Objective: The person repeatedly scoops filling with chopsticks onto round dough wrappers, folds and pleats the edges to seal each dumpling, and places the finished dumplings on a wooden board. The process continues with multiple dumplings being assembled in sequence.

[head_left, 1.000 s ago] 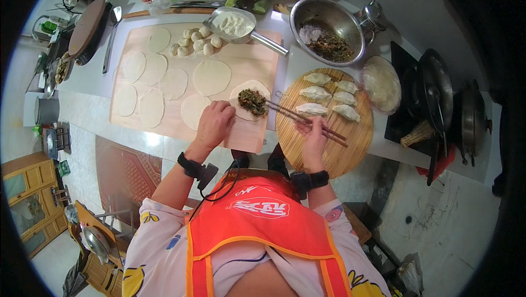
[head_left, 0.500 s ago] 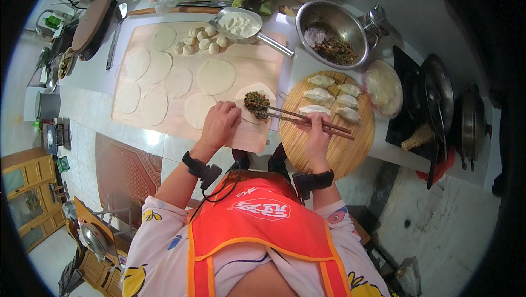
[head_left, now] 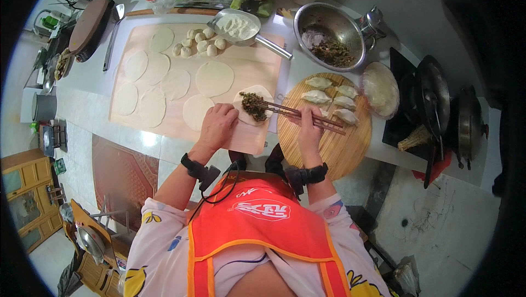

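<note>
My right hand [head_left: 309, 132] grips a pair of dark brown chopsticks [head_left: 296, 115]. Their tips press into a mound of dark green and brown filling [head_left: 252, 105], which lies on a round dumpling wrapper [head_left: 264, 91] at the board's right edge. Beside it, my left hand [head_left: 219, 125] has its fingers curled at the wrapper's left edge; the fingertips are partly hidden. Several more flat wrappers [head_left: 215, 79] are spread over the pale board [head_left: 129, 127]. Folded dumplings [head_left: 316, 96] sit on a round wooden board [head_left: 323, 157] at the right; my right hand partly covers one.
Small dough balls [head_left: 203, 46] and a metal scoop of flour [head_left: 235, 24] occupy the pale board's far side. Behind the dumplings stands a steel bowl [head_left: 350, 34] of filling. A plastic-covered plate [head_left: 379, 90] and a dark pan [head_left: 433, 86] are at the right, a spatula [head_left: 112, 39] at the left.
The chopsticks have shifted slightly left and away from me, with their tips farther across the filling. The filling is spread longer over the wrapper. My left hand stays at the wrapper's edge.
</note>
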Motion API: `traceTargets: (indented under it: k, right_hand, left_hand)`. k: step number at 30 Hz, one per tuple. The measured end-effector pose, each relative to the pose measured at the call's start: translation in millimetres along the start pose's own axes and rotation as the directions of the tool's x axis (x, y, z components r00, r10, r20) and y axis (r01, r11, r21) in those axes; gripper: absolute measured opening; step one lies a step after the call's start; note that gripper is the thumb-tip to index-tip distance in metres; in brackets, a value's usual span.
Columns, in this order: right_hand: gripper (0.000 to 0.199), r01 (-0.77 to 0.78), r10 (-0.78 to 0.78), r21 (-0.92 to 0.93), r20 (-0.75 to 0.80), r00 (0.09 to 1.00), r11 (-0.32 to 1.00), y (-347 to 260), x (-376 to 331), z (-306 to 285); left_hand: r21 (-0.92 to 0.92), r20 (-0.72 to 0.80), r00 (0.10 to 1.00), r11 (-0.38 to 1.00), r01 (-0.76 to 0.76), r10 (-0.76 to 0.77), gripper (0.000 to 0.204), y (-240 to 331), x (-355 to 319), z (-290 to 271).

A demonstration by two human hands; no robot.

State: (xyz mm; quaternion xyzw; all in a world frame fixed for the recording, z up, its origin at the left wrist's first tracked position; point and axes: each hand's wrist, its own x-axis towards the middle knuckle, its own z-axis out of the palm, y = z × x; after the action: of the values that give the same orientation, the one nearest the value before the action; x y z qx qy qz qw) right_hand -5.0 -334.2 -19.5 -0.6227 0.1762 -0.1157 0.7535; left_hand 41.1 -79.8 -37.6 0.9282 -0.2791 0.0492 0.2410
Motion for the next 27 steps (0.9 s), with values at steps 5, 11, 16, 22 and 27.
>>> traceTargets:
  k: [5, 11, 16, 22, 27]
  right_hand:
    - [0.023, 0.000, 0.009, -0.088, 0.103, 0.995, 0.996, 1, -10, 15]
    - [0.022, 0.320, -0.425, -0.421, -0.181, 0.887, 0.848, -54, 30, -34]
    - [0.023, 0.388, -0.602, -0.723, -0.048, 0.797, 0.571, -82, 118, -62]
    - [0.014, 0.330, -0.538, -0.869, 0.090, 0.838, 0.368, -58, 160, -75]
    - [0.035, 0.062, -0.462, -0.917, -0.139, 0.876, 0.393, -47, 111, -80]
  left_hand:
    - [-0.013, 0.010, 1.000, 1.000, -0.014, 0.014, 0.014, -3, -1, -3]
    - [-0.016, 0.001, 0.996, 0.996, -0.088, 0.088, 0.014, 0, 7, -6]
    - [0.036, 0.117, 0.975, 0.980, -0.194, 0.189, 0.017, -4, 11, -12]
    - [0.095, 0.199, 0.945, 0.954, -0.284, 0.261, 0.021, -12, 17, -13]
    - [0.084, 0.286, 0.919, 0.948, -0.307, 0.272, 0.019, -20, 19, -11]
